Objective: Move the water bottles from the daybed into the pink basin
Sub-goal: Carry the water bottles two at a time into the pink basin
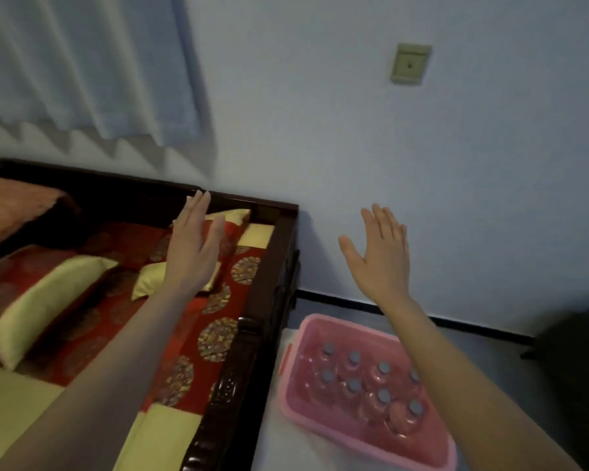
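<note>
Both hands are reaching forward, flat and spread, grasping nothing. The left hand (193,243) is hovering over the far right part of the daybed (272,266), fingers together and pointing at the far rail. The right hand (381,253) is hanging in the air in front of the wall (422,164), fingers fanned out, above and slightly far of the pink basin (295,385).

The basin is sitting on the floor (272,436) just right of the daybed's dark carved wooden frame, near the bottom right of the view. The water bottles (383,399) are standing upright inside it in two rough rows, grey caps facing up; the right forearm is crossing over the basin's right side and hiding part of one bottle. About eight caps are showing, exact count unclear with the blur.

On the daybed a red patterned cover (215,338) is lying with gold medallions; a yellow bolster cushion (45,300) is resting at the left, and a smaller yellow-ended cushion (150,278) is partly under the left wrist. A curtain (82,69) is hanging at the far left, and a wall plate (409,64) is sitting high on the wall.
</note>
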`<state>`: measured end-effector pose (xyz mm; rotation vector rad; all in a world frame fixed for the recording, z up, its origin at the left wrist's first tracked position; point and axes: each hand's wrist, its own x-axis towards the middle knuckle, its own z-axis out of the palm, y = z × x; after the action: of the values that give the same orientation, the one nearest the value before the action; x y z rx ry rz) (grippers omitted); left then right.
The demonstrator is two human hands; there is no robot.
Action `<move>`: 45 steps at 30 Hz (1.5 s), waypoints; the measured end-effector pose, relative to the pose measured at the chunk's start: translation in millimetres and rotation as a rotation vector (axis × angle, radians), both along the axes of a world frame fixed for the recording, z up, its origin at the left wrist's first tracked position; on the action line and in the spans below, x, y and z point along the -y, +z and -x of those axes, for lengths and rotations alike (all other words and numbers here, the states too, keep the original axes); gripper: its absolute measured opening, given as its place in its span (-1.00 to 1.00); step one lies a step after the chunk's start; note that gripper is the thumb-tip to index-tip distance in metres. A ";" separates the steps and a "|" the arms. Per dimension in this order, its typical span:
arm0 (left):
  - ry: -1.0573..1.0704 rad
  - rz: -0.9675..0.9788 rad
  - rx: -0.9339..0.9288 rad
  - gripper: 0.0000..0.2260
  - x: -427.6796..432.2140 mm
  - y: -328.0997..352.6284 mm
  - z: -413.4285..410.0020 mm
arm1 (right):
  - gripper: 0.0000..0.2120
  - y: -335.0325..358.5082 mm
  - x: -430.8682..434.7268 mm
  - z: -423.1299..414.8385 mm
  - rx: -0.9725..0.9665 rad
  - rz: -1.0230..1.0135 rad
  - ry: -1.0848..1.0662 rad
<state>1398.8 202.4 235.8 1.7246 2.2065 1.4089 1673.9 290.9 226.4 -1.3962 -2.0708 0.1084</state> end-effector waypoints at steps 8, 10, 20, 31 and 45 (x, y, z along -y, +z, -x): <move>0.430 0.013 -0.109 -0.46 219.0 54.8 134.9 | -0.37 32.6 90.9 160.1 0.019 -0.030 0.420; 0.562 0.013 -0.107 -0.46 278.7 59.6 165.5 | -0.36 36.3 123.3 210.2 0.014 -0.044 0.525; 0.967 0.083 -0.036 -0.46 540.4 41.8 316.0 | -0.30 40.8 304.0 463.4 -0.110 0.121 0.961; 0.971 0.154 -0.010 -0.46 677.6 39.5 513.3 | -0.25 24.3 388.4 670.6 0.048 0.169 0.971; 0.878 0.050 0.160 -0.50 640.7 34.6 838.7 | -0.26 -9.1 332.6 941.9 -0.077 0.285 0.743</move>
<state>560.1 -438.4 270.5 0.5540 2.9937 1.4723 732.0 -41.7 217.3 -0.6770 -2.4689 0.7725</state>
